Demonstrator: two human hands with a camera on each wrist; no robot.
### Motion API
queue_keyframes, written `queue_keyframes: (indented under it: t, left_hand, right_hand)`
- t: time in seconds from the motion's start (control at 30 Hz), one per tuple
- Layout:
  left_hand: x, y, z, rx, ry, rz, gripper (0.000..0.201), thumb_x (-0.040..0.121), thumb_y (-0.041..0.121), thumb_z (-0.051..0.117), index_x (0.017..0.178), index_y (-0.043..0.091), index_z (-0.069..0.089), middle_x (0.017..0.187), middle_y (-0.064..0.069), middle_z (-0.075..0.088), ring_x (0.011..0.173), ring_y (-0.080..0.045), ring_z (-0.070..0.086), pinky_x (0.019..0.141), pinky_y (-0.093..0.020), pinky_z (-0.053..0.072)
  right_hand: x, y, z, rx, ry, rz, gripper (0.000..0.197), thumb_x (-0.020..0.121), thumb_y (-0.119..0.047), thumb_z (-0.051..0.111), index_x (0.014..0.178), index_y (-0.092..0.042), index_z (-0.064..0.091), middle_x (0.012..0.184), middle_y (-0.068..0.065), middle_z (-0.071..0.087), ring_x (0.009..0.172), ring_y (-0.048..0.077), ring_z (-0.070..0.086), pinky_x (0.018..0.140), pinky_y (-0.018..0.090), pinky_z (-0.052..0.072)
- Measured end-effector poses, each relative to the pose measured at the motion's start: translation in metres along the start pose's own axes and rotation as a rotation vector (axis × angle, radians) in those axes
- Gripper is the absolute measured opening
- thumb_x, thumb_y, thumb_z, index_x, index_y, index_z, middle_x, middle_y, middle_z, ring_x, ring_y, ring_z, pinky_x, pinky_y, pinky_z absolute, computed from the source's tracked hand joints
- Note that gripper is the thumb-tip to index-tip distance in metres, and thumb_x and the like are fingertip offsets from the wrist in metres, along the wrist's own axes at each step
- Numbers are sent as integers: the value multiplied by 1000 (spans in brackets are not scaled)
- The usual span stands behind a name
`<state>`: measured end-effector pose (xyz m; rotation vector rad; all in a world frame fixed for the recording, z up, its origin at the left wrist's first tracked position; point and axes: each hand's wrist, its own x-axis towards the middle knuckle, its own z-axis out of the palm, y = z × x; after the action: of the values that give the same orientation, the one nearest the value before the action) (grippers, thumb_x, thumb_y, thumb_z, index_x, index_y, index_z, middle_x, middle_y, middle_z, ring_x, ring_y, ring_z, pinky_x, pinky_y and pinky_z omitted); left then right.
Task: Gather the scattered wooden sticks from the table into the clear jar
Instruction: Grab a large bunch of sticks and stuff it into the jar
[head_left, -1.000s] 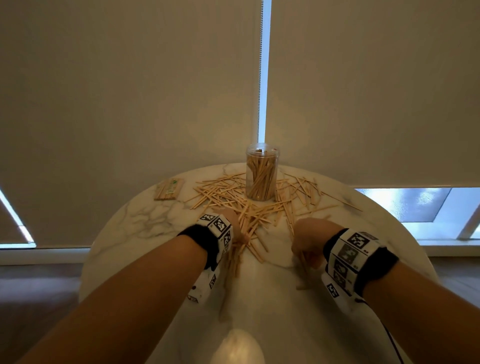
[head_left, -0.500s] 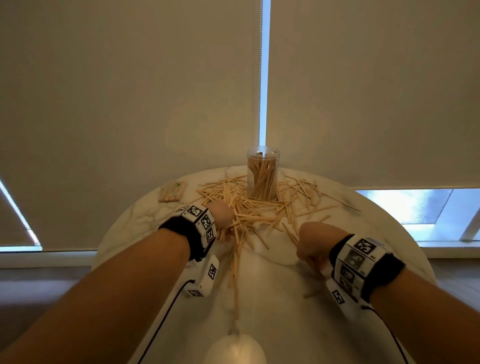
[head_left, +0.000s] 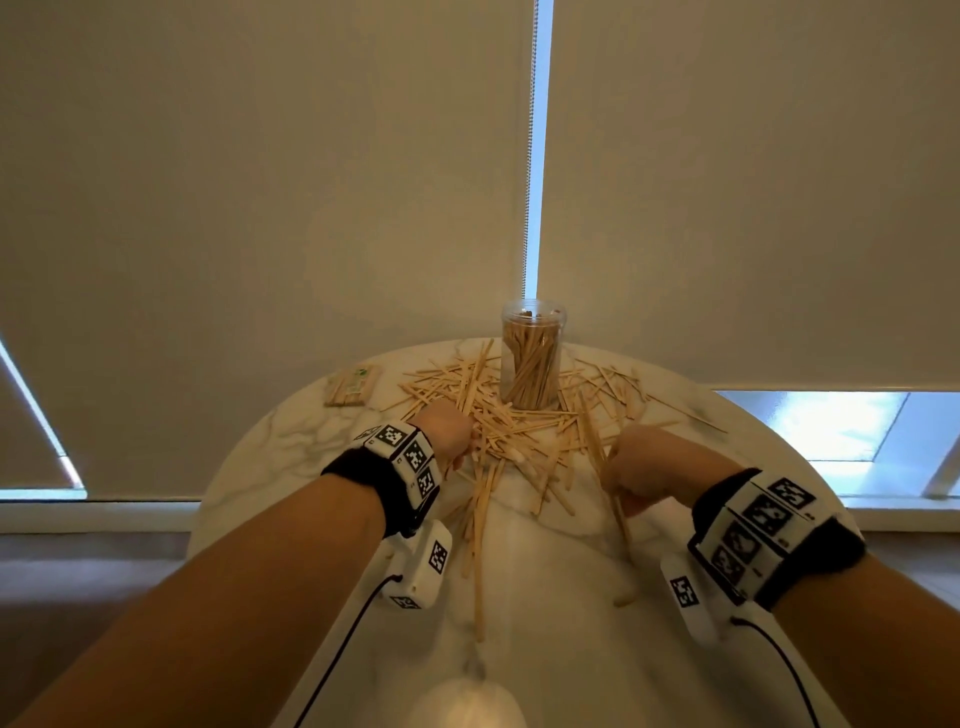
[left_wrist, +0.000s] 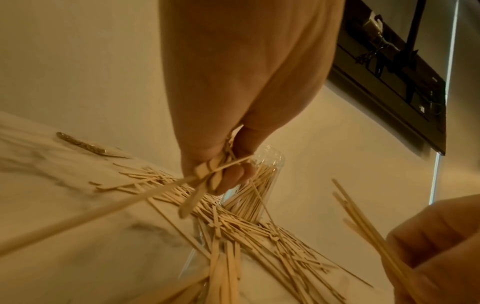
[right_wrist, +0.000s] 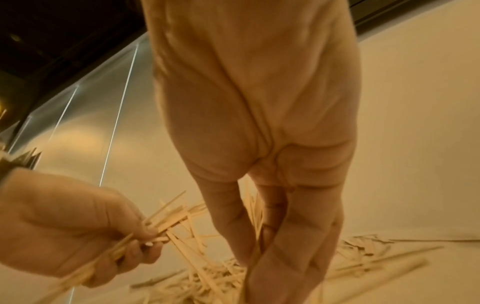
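Note:
A clear jar (head_left: 533, 358) stands at the far middle of the round marble table (head_left: 291, 457), holding many wooden sticks upright. Scattered wooden sticks (head_left: 524, 431) lie heaped around its base and trail toward me. My left hand (head_left: 449, 434) grips a bundle of sticks (left_wrist: 207, 176) at the heap's left side, their ends sticking out both ways. My right hand (head_left: 636, 467) holds a thinner bundle of sticks (head_left: 605, 467) at the heap's right side, seen between curled fingers (right_wrist: 293, 236) in the right wrist view. The jar (left_wrist: 259, 185) is behind the left hand.
A flat packet of sticks (head_left: 353, 385) lies at the table's far left. Roller blinds (head_left: 260, 208) hang right behind the table, with a window strip (head_left: 831, 423) at the right. A pale rounded object (head_left: 470, 704) sits at the table's near edge.
Both hands moved forward toward the jar, carrying their bundles. The left hand went from the near end of the heap to its far-left part. The view tilted up.

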<state>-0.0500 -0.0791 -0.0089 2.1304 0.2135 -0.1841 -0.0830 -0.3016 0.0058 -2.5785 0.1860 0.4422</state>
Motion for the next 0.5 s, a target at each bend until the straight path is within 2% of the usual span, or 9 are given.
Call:
queue_keyframes:
  t: [0.07, 0.13, 0.2, 0.27, 0.37, 0.43, 0.5]
  left_hand:
    - [0, 1, -2, -106, 27, 9, 23, 100, 4, 42, 82, 6, 56, 74, -4, 63, 60, -17, 51, 52, -29, 41]
    - [2, 0, -1, -161, 22, 32, 19, 97, 0, 43, 89, 4, 60, 80, -3, 69, 68, -21, 53, 60, -34, 43]
    - [4, 0, 3, -191, 6, 60, 17, 96, 3, 49, 86, 7, 63, 79, -5, 65, 68, -23, 52, 63, -35, 42]
    - [4, 1, 9, -270, 4, 76, 15, 96, 4, 53, 84, 7, 62, 75, -9, 59, 61, -19, 51, 57, -32, 41]
    - [5, 5, 19, -420, 21, 40, 16, 95, -2, 48, 84, 4, 58, 71, -8, 54, 56, -15, 47, 49, -28, 38]
    - [12, 5, 27, -462, 32, 22, 22, 90, -2, 46, 74, 7, 57, 68, -7, 52, 56, -17, 46, 51, -29, 36]
    - [21, 5, 33, -444, 52, 18, 19, 84, 1, 48, 69, 9, 57, 68, -8, 53, 60, -21, 48, 57, -33, 39]
  right_hand:
    - [0, -5, -6, 81, 42, -64, 14, 92, -4, 62, 102, 3, 69, 91, 13, 73, 78, 22, 73, 69, 29, 62]
    - [-3, -14, -9, 203, 84, -141, 9, 92, -4, 62, 98, 0, 68, 91, 14, 73, 77, 22, 73, 62, 26, 60]
    - [0, -21, -6, 266, 141, -207, 5, 92, -6, 63, 92, -5, 68, 88, 11, 73, 75, 19, 73, 60, 24, 59]
    - [8, -30, -3, 273, 198, -255, 7, 92, -9, 64, 87, -8, 69, 83, 7, 74, 73, 17, 74, 65, 28, 61]
    - [26, -42, 5, 264, 243, -317, 11, 91, -12, 64, 83, -10, 72, 78, 5, 74, 72, 17, 74, 72, 36, 63]
    - [35, -51, 7, 201, 273, -366, 13, 91, -15, 63, 85, -14, 73, 78, 2, 74, 74, 18, 73, 73, 39, 63]
    - [44, -58, 9, 164, 237, -391, 17, 91, -19, 61, 84, -15, 75, 76, 1, 75, 73, 17, 73, 73, 41, 63]
